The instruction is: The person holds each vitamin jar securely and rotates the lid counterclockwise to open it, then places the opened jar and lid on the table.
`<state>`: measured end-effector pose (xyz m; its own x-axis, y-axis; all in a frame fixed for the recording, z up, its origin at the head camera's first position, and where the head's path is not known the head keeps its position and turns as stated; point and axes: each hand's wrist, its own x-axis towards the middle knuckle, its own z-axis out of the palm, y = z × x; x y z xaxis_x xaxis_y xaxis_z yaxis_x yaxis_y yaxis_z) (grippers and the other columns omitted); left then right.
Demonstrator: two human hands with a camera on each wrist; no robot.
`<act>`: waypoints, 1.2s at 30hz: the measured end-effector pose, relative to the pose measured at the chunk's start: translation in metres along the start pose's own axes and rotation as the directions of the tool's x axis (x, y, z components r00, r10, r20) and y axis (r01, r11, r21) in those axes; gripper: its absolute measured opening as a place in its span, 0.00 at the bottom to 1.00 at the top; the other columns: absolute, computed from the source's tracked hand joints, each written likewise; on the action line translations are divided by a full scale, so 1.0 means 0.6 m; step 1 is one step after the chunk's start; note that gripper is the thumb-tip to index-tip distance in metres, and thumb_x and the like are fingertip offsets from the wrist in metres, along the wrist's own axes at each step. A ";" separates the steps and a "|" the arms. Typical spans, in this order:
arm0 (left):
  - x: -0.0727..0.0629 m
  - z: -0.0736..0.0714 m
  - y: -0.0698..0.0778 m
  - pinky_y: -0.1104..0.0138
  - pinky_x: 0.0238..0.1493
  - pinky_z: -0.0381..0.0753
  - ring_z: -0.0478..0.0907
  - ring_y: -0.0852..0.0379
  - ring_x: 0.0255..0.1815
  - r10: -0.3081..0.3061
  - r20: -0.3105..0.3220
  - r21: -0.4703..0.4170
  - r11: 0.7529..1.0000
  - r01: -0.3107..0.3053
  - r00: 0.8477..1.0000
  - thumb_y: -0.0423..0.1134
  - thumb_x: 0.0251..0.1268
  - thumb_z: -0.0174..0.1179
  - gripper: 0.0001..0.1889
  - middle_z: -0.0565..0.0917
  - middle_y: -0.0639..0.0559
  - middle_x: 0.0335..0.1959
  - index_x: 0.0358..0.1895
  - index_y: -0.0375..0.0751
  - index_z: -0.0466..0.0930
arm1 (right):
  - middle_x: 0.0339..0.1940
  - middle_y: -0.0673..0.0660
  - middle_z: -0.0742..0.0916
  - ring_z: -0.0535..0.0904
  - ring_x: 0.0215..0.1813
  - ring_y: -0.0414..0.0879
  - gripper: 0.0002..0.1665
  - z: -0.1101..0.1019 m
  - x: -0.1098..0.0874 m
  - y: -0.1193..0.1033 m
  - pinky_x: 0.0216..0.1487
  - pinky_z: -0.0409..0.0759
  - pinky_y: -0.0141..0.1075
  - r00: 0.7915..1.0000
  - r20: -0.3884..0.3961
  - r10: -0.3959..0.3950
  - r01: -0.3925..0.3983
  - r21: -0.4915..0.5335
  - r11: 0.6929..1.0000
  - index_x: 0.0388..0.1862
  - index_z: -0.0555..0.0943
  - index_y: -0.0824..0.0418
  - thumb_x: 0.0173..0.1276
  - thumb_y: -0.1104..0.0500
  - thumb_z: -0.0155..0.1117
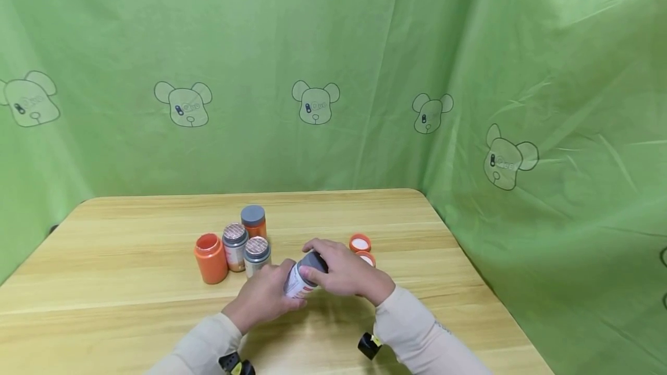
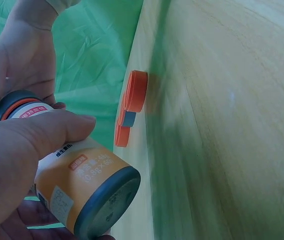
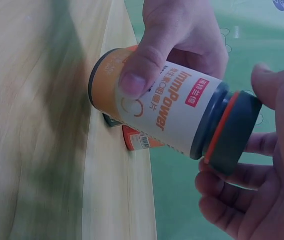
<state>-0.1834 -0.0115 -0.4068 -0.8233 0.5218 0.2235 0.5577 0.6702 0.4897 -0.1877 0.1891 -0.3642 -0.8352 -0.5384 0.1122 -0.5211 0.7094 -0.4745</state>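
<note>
A tilted supplement bottle with a white and orange label is held over the wooden table by both hands. My left hand grips its body, the thumb lying across the label in both wrist views. At the other end, my right hand has its thumb and fingers around the dark grey cap. An orange ring shows between the cap's grey part and the bottle's dark neck. The bottle's dark base points toward the left wrist camera.
Left of the hands stand an open orange jar, two lidless bottles with foil seals and an orange bottle with a grey lid. Orange caps lie at the right on the table. Green cloth surrounds it.
</note>
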 end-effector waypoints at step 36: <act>0.005 0.003 -0.005 0.67 0.23 0.73 0.73 0.61 0.23 -0.011 -0.004 0.012 1.000 0.011 1.000 0.49 0.44 0.76 0.29 0.78 0.53 0.26 0.45 0.36 0.76 | 0.56 0.53 0.78 0.75 0.47 0.43 0.26 -0.004 -0.001 -0.003 0.46 0.75 0.37 0.998 -0.007 -0.065 0.065 -0.009 0.998 0.62 0.72 0.56 0.66 0.52 0.63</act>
<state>-0.1872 -0.0112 -0.4088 -0.8300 0.5118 0.2216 0.5495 0.6824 0.4821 -0.1864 0.1894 -0.3611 -0.8011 -0.5797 0.1491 -0.5754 0.6771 -0.4587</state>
